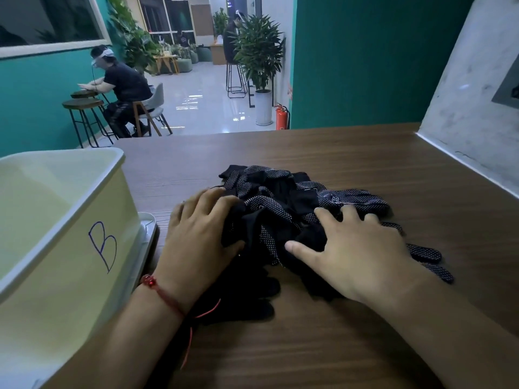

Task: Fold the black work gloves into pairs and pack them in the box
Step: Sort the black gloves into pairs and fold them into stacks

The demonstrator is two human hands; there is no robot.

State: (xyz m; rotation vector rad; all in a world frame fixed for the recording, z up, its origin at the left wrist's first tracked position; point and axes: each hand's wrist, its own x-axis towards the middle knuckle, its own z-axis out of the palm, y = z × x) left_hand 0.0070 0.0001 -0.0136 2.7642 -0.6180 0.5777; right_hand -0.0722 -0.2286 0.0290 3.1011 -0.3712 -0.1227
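A heap of black work gloves (280,197) with white grip dots lies in the middle of the wooden table (365,158). My left hand (196,237) rests on the heap's left side, thumb and fingers pinching a fold of black glove fabric. My right hand (354,254) lies flat on the heap's right side, fingers spread, holding nothing. More gloves (429,259) stick out to the right from under that hand. A cream plastic box (56,226) marked with a blue "B" stands at the left, and it looks empty inside.
A white lid (148,228) lies under the box, poking out on its right. A grey wall (477,108) borders the table on the right. Beyond the far edge a person sits at a small table, with stools and potted plants around.
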